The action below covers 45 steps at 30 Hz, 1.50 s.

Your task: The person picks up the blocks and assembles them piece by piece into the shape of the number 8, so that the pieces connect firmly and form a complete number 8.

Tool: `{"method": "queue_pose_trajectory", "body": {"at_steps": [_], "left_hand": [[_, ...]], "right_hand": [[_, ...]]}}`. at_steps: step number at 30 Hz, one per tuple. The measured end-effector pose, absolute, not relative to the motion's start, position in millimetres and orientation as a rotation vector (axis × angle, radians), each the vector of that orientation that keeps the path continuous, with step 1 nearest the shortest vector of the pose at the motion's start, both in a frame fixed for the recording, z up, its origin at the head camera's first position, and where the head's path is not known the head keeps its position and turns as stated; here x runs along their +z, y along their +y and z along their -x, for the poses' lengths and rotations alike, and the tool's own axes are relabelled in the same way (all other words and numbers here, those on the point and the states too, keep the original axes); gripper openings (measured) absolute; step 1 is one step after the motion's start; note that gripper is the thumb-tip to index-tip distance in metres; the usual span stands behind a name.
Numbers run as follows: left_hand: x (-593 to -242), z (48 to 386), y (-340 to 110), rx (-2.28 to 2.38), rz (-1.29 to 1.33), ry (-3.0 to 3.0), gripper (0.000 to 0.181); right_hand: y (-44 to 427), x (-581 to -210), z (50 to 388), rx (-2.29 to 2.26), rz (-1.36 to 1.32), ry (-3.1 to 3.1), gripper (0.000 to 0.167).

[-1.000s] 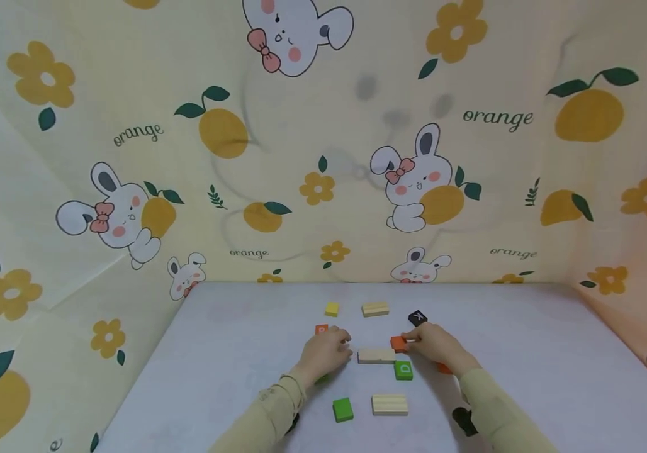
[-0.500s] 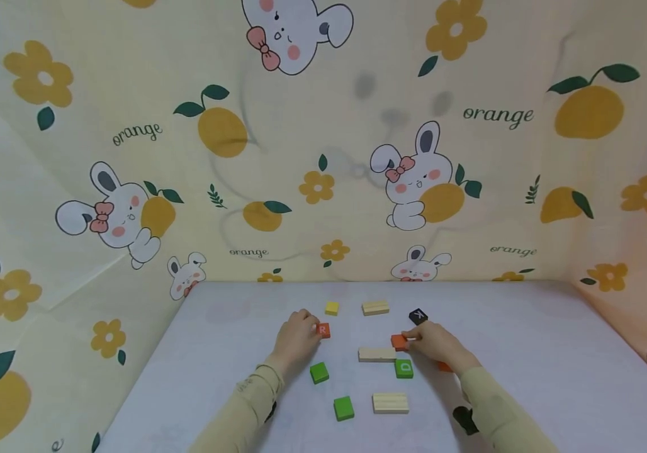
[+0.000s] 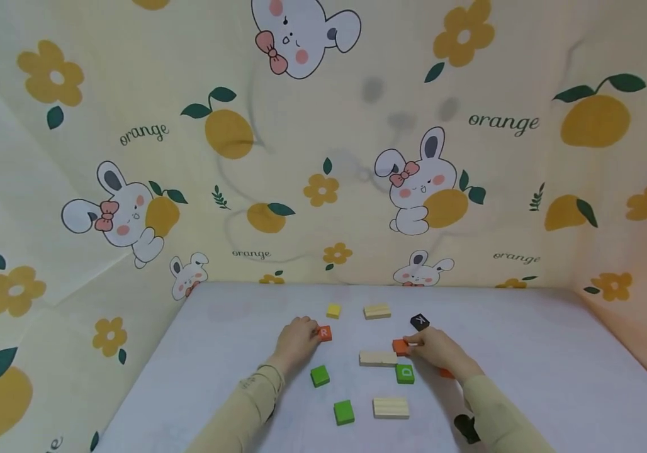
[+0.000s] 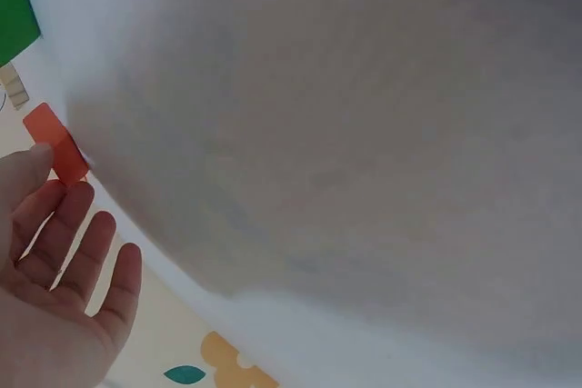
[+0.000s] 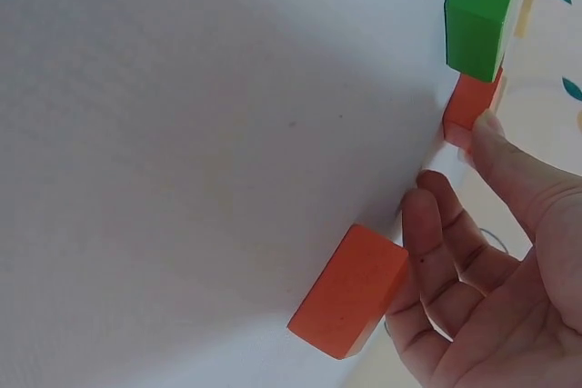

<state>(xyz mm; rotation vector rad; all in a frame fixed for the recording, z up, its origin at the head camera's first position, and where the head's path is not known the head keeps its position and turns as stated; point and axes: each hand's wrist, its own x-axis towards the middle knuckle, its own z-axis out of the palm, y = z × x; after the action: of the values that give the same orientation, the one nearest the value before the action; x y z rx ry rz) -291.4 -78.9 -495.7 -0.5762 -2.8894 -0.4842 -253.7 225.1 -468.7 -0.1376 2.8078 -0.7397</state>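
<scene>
My left hand (image 3: 296,343) is at the far left of the block group, its thumb and forefinger on the edge of an orange block marked R (image 3: 325,333). In the left wrist view the thumb and forefinger pinch that orange block (image 4: 56,144), while the other fingers hang loosely bent. Across from it, my right hand (image 3: 441,352) holds another orange block (image 3: 399,347) by its right side. The right wrist view has the thumb against this block (image 5: 468,114); the forefinger's contact is hidden. A third orange block (image 5: 350,293) lies under the right hand.
Near the right hand lie a green block marked D (image 3: 405,374), a wooden plank (image 3: 377,358) and a black block marked K (image 3: 420,322). Two green blocks (image 3: 343,413), a yellow block (image 3: 333,311) and further wooden planks (image 3: 391,408) lie around. A patterned curtain (image 3: 278,157) backs the table.
My left hand has moved left from beside the wooden plank to the orange R block, uncovering a green block. The right hand stays at its orange block. The head view has shifted slightly.
</scene>
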Motion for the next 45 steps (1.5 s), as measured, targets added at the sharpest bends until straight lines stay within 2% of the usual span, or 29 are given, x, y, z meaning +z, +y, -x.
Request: {"method": "queue_pose_trajectory", "body": {"at_steps": [12,29,45], "left_hand": [[-491,292,-67,-0.505,0.636,-2.978,0.008],[-491,287,-38,-0.545,0.751,-3.038,0.014],[-489,286,-34,-0.523,0.787,-3.067,0.018]], "right_hand": [[224,-470,254,-0.758,0.153,2.802,0.032],[225,-473,255,-0.773,0.123,2.796,0.034],[225,-472,255,-0.746,0.125,2.791,0.034]]}}
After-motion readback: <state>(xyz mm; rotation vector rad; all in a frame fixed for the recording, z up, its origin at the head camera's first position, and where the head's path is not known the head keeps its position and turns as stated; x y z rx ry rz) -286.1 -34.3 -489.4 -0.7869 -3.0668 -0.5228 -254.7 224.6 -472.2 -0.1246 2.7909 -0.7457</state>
